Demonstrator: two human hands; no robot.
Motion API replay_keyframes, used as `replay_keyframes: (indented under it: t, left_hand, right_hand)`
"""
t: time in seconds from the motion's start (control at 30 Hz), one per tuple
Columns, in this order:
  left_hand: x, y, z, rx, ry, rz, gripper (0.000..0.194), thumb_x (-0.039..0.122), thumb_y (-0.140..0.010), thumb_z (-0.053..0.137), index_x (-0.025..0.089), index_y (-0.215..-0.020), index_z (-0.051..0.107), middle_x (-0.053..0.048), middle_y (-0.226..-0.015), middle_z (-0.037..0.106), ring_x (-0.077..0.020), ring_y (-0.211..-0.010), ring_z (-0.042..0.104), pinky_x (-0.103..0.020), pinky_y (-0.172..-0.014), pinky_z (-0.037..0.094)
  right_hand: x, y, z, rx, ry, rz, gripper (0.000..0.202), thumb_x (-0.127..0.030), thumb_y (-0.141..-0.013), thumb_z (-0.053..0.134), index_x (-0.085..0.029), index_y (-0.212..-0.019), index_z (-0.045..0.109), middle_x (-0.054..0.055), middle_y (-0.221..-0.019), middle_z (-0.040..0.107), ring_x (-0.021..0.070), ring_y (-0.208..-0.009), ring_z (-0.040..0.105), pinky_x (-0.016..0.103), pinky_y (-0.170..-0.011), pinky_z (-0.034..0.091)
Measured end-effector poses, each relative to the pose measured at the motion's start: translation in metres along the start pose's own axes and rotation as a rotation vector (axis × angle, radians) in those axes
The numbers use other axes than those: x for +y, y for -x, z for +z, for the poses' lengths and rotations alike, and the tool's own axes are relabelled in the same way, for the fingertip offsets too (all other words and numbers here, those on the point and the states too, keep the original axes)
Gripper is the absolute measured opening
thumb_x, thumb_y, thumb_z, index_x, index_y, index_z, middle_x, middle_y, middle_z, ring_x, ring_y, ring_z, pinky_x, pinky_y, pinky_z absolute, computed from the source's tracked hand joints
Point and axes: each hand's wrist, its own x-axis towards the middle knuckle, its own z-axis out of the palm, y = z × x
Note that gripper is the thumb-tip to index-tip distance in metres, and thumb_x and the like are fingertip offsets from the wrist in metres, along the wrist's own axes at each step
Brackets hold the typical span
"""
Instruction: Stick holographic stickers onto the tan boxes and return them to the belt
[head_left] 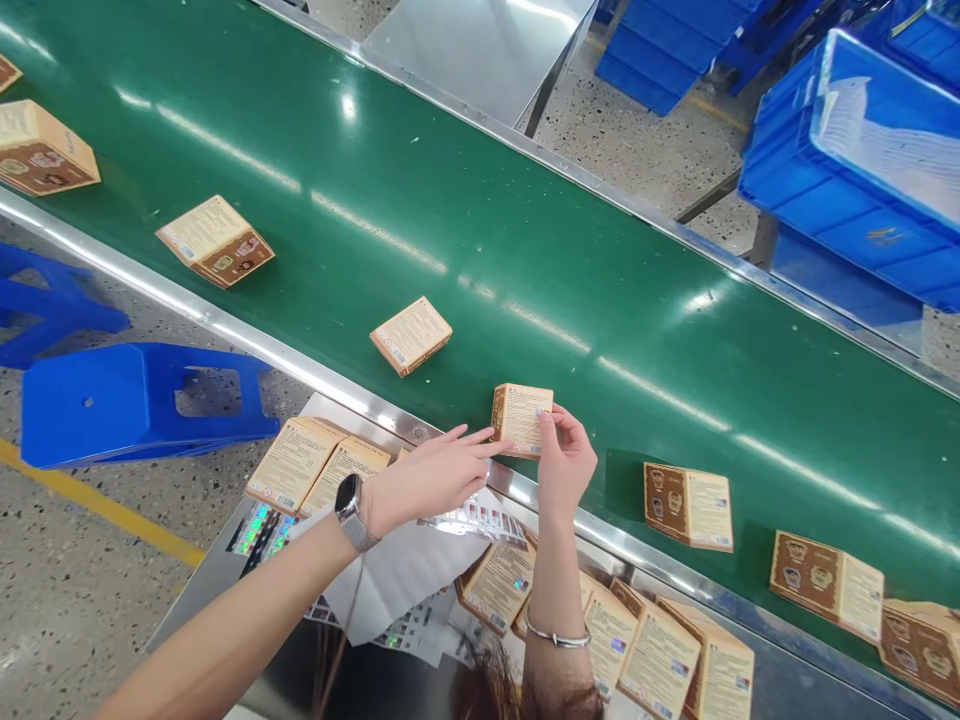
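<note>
A small cream-and-brown printed cardboard box lies at the near edge of the green conveyor belt, between my two hands. My right hand is closed at the box's right side, its thumb and fingertips pinching there by a small shiny sticker. Stretched out flat, the fingers of my left hand reach to the box's lower left edge. Below my hands, sticker sheets and white backing paper lie on a metal table. My left wrist has a watch, and a bangle circles my right wrist.
Further boxes sit on the belt, such as one to the left and one to the right. Several boxes rest on the metal table. Blue stools stand at left; a blue crate is across the belt.
</note>
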Motion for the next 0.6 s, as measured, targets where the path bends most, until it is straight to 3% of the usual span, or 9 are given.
replay_keyframes:
  t: [0.13,0.2,0.3,0.37,0.47,0.53,0.6]
  left_hand:
    - [-0.003,-0.002,0.004,0.006,-0.044,-0.009,0.031,0.014,-0.096,0.04,0.018,-0.075,0.063,-0.001,-0.151,0.045,-0.0205,-0.143,0.037,-0.041,-0.119,0.026]
    - [-0.005,0.0,0.003,0.007,-0.071,-0.042,0.029,0.015,-0.096,0.041,0.018,-0.076,0.062,-0.003,-0.141,0.058,-0.0212,-0.137,0.046,-0.04,-0.115,0.03]
    - [-0.004,0.009,-0.005,-0.036,-0.07,-0.099,0.031,0.016,-0.096,0.039,0.018,-0.072,0.057,-0.005,-0.094,0.074,-0.0204,-0.094,0.068,-0.034,-0.088,0.047]
    - [-0.002,0.018,-0.012,-0.056,-0.067,-0.14,0.031,0.016,-0.094,0.039,0.018,-0.066,0.053,-0.002,-0.069,0.067,-0.0174,-0.066,0.063,-0.029,-0.065,0.043]
    - [0.0,0.031,-0.02,0.004,-0.081,-0.165,0.028,0.022,-0.092,0.05,0.018,-0.064,0.051,-0.001,-0.063,0.06,-0.0165,-0.06,0.056,-0.028,-0.056,0.033]
    - [-0.001,0.037,-0.023,0.065,-0.065,-0.146,0.029,0.033,-0.091,0.059,0.017,-0.067,0.053,0.0,-0.065,0.06,-0.0163,-0.062,0.055,-0.027,-0.056,0.031]
    - [-0.001,0.041,-0.024,0.119,-0.023,-0.124,0.03,0.038,-0.091,0.062,0.017,-0.07,0.055,0.001,-0.066,0.06,-0.0149,-0.061,0.054,-0.026,-0.055,0.029]
  right_hand:
    - [0.001,-0.001,-0.005,0.059,0.151,-0.036,0.031,-0.048,-0.077,0.064,-0.018,-0.084,0.058,0.012,-0.1,0.069,0.0201,-0.088,0.067,0.036,-0.083,0.054]
    - [-0.001,-0.003,-0.006,0.102,0.176,-0.044,0.037,-0.047,-0.076,0.067,-0.019,-0.097,0.055,0.008,-0.094,0.069,0.019,-0.084,0.067,0.035,-0.082,0.054]
    - [-0.003,-0.008,-0.009,0.151,0.213,-0.06,0.049,-0.047,-0.076,0.069,-0.019,-0.111,0.05,0.004,-0.085,0.068,0.0183,-0.077,0.066,0.034,-0.078,0.053]
    - [-0.006,-0.01,-0.013,0.166,0.276,-0.08,0.043,-0.048,-0.079,0.064,-0.019,-0.108,0.052,0.004,-0.082,0.068,0.0191,-0.074,0.065,0.036,-0.077,0.052]
    - [-0.018,-0.004,-0.021,0.21,0.369,-0.189,0.035,-0.047,-0.085,0.055,-0.019,-0.106,0.057,0.009,-0.092,0.069,0.0224,-0.087,0.064,0.042,-0.086,0.05]
    - [-0.033,0.009,-0.028,0.095,0.367,-0.279,0.031,-0.046,-0.087,0.055,-0.02,-0.104,0.061,0.01,-0.102,0.069,0.0235,-0.098,0.063,0.043,-0.091,0.048]
    - [-0.049,0.024,-0.033,-0.296,0.298,-0.309,0.03,-0.046,-0.086,0.06,-0.023,-0.104,0.064,0.009,-0.108,0.068,0.0225,-0.101,0.063,0.04,-0.089,0.051]
